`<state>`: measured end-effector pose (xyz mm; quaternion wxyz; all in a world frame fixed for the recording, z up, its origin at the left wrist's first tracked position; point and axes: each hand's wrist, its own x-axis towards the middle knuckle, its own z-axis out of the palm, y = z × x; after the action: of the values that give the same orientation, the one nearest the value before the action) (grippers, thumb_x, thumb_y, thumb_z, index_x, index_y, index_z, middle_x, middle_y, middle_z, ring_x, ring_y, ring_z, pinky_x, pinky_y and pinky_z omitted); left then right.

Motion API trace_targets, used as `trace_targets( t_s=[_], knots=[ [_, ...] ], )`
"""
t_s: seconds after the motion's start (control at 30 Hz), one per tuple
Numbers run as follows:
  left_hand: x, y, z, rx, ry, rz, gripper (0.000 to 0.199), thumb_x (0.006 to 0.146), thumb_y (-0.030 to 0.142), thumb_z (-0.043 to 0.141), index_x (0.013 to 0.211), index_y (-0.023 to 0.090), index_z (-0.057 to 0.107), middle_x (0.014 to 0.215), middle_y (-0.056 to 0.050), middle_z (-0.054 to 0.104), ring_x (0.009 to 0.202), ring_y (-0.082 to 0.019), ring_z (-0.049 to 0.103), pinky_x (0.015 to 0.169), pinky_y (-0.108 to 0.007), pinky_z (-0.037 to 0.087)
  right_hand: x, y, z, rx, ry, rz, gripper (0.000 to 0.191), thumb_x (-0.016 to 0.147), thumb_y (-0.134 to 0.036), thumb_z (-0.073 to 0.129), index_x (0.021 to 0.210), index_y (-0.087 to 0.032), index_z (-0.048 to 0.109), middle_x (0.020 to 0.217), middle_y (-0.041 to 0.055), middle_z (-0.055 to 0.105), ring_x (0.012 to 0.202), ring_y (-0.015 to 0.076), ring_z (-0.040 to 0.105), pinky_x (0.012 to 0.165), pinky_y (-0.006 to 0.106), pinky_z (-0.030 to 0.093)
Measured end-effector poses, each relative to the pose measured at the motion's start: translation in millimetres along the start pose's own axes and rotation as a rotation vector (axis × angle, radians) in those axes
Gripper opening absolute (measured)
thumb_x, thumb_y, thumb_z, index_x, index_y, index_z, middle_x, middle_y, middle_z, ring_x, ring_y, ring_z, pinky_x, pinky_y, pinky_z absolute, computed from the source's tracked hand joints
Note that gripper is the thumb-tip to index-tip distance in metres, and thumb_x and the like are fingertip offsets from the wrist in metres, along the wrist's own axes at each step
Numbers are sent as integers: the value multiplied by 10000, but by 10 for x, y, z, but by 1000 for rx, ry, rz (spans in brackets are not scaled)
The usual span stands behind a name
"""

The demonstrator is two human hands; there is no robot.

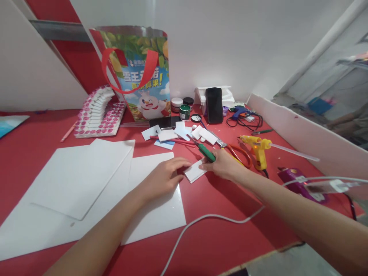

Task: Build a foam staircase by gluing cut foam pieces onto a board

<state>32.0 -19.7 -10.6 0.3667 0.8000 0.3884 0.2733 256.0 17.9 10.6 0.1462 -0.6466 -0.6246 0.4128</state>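
A person's two bare hands meet over a red tabletop, seen from above. A small white rectangular piece lies flat between the fingertips of both hands. The left hand has its thumb and index finger parted by a modest gap, the index fingertip at the piece's left end. The right hand is partly curled, its thumb at the piece's right end. A green-handled tool runs from the right fingers toward the far side, pointing away from the person; whether they grip it or merely lie against it cannot be told.

Just beyond the fingertips are loose white cut pieces. Beneath the left fingers and wrist lies a white sheet, with another white board farther left. Right of the right fingers are orange-handled scissors, then a yellow glue gun. Well beyond the left fingers stands a colourful bag with red handles. Nearer the person than the fingers, a white cable curves across the table.
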Motion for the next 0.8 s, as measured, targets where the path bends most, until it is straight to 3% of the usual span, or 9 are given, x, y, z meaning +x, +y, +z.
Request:
trace_targets(
  t_s=[0.1,0.23,0.57,0.8],
  knots=[
    [7,-56,-11,4,75,2,232,900,65,586,1074,178,691,1153,-76,715,1057,-206,646,944,-364,513,-5,-4,5,2,-18,23,201,674,-268,746,641,-182,567,486,-85,461,476,88,406,509,238,312],
    [9,-103,51,123,94,120,119,937,125,610,997,169,703,1040,-85,730,978,-222,623,878,-386,512,-3,-16,4,1,-40,66,191,700,-251,738,658,-183,564,456,-96,418,426,76,369,471,231,293],
    [37,-120,10,332,46,420,288,966,41,465,893,156,719,915,-104,736,863,-198,647,762,-328,534,38,-34,-10,-18,-79,115,197,733,-233,757,675,-176,578,444,-97,418,394,61,360,423,210,283],
    [61,44,14,528,-46,293,284,941,42,477,909,171,727,925,-97,718,915,-217,653,800,-345,541,-5,-96,-25,-32,-79,132,212,728,-224,764,672,-179,565,430,-102,396,376,56,343,402,201,273]
  ],
)
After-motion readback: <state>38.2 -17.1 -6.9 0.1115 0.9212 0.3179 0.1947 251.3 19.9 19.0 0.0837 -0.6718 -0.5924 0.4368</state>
